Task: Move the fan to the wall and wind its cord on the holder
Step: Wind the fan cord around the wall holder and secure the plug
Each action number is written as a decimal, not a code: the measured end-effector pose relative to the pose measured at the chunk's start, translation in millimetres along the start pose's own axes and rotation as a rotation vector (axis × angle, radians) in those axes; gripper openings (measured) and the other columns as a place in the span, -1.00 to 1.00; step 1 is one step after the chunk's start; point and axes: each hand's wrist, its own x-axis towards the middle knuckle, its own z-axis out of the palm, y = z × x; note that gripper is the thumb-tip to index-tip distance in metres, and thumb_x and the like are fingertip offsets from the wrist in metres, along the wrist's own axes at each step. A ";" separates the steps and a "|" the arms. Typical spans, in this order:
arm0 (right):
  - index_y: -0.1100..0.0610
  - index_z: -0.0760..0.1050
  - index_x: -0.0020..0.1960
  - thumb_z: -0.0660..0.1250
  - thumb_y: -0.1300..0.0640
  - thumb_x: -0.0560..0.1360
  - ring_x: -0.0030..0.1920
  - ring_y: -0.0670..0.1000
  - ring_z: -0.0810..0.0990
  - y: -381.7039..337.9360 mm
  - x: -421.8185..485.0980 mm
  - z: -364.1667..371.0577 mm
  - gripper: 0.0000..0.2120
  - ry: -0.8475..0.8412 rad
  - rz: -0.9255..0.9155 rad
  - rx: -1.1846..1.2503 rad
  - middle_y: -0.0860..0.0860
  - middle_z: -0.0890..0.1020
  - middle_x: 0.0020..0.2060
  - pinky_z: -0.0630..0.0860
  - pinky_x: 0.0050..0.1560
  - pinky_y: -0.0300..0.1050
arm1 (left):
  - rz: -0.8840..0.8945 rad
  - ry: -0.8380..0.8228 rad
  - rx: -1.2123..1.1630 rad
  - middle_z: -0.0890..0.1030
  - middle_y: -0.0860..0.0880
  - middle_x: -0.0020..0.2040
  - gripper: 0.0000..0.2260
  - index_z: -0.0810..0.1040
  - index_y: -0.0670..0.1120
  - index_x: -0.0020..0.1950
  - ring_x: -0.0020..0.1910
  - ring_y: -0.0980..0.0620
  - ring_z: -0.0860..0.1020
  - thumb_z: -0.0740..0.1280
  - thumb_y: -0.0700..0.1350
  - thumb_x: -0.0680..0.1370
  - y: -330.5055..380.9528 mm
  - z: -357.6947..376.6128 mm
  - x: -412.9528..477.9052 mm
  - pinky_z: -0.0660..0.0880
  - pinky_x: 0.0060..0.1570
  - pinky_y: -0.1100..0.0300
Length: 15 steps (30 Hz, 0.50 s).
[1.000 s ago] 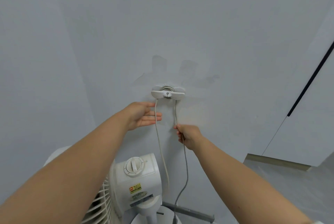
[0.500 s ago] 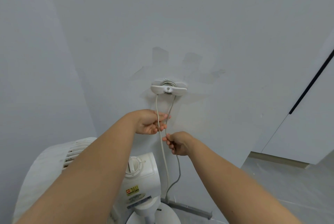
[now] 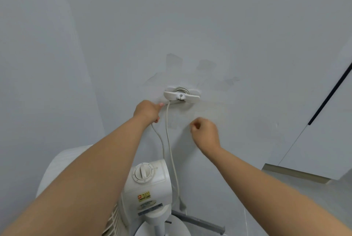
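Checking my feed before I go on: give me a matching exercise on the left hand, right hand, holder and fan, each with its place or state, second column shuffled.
Column one:
1. left hand
2. right hand
3. holder
4. fan

Column two:
A. fixed on the wall
B. curled, holding nothing
C. stands below both hands
D. grips the cord just beside the holder

Pairs: 1-D, 2-B, 3-A, 4-C.
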 end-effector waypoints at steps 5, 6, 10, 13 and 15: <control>0.23 0.53 0.08 0.22 0.36 0.45 -0.13 0.09 0.55 -35.2 1.0 -46.8 -0.77 0.325 -0.416 -0.068 0.08 0.60 -0.08 0.40 -0.20 -0.14 | -0.020 0.134 -0.103 0.64 -0.24 0.05 -0.48 0.59 -0.31 0.07 0.07 -0.20 0.58 0.19 0.16 0.56 4.4 -14.6 11.1 0.40 -0.05 0.15; 0.24 0.53 0.10 0.22 0.37 0.44 -0.09 0.12 0.56 -40.1 4.9 -50.7 -0.73 0.323 -0.486 -0.116 0.10 0.58 -0.04 0.43 -0.21 -0.11 | -0.021 0.142 -0.133 0.64 -0.24 0.06 -0.49 0.58 -0.30 0.09 0.09 -0.20 0.58 0.20 0.16 0.55 8.0 -18.0 10.8 0.43 -0.02 0.13; 0.22 0.55 0.13 0.21 0.27 0.51 0.03 0.12 0.51 -51.7 21.2 -54.1 -0.76 0.177 -0.528 -0.292 0.11 0.54 0.01 0.43 -0.20 -0.07 | 0.000 0.149 -0.212 0.62 -0.12 -0.30 -0.61 0.56 -0.16 -0.28 -0.10 -0.11 0.60 0.22 0.11 0.56 25.4 -29.0 5.0 0.40 -0.11 0.15; 0.26 0.58 0.02 0.20 0.24 0.53 0.00 0.15 0.49 -56.9 26.6 -52.8 -0.80 0.149 -0.557 -0.361 0.13 0.56 -0.07 0.44 -0.20 -0.01 | 0.020 0.137 -0.272 0.45 0.05 -0.68 -0.59 0.43 -0.09 -0.43 -0.38 -0.01 0.49 0.24 0.06 0.57 38.2 -36.9 -3.4 0.33 -0.33 0.25; 0.28 0.58 -0.06 0.22 0.26 0.52 -0.02 0.18 0.50 -59.4 27.6 -52.0 -0.82 0.169 -0.573 -0.390 0.14 0.57 -0.11 0.44 -0.24 0.00 | 0.060 0.125 -0.264 0.39 0.10 -0.76 -0.60 0.43 -0.10 -0.43 -0.43 0.05 0.44 0.25 0.03 0.57 44.6 -42.3 -9.1 0.31 -0.35 0.28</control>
